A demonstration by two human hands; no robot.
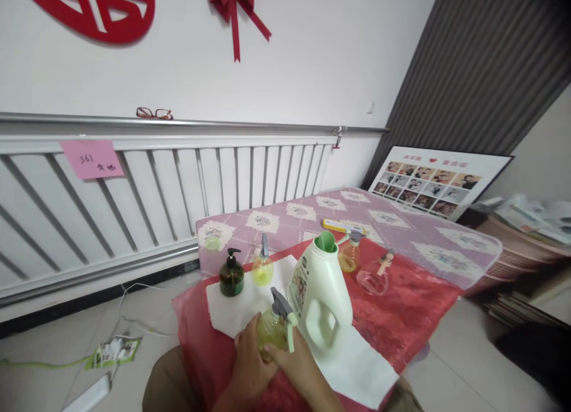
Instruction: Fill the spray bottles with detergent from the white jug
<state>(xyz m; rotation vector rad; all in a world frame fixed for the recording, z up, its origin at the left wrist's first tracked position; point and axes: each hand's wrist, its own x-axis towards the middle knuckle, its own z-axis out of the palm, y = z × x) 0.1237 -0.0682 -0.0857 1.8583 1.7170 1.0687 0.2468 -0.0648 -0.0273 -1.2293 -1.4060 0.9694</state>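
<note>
Both hands are wrapped round a clear spray bottle [271, 332] with yellow liquid and a grey and pale green trigger head. My left hand [250, 355] grips its left side, and my right hand [292, 361] closes on the lower right. Just to the right stands a large pale green detergent jug [328, 293], its mouth showing a green spout. Behind the hands are a dark green pump bottle [231, 278] and another spray bottle [263, 270] with yellow liquid. A third spray bottle [349, 257] stands behind the jug. White paper [352, 370] lies beneath the jug.
A red plastic sheet [410, 293] covers part of the purple patterned tablecloth [307, 213]. On it rests a clear pink-rimmed dish [373, 281]. Farther back lies a yellow and white packet [343, 226]. A white radiator [241, 174] runs along the wall. Cables and a power strip [89, 394] lie on the floor.
</note>
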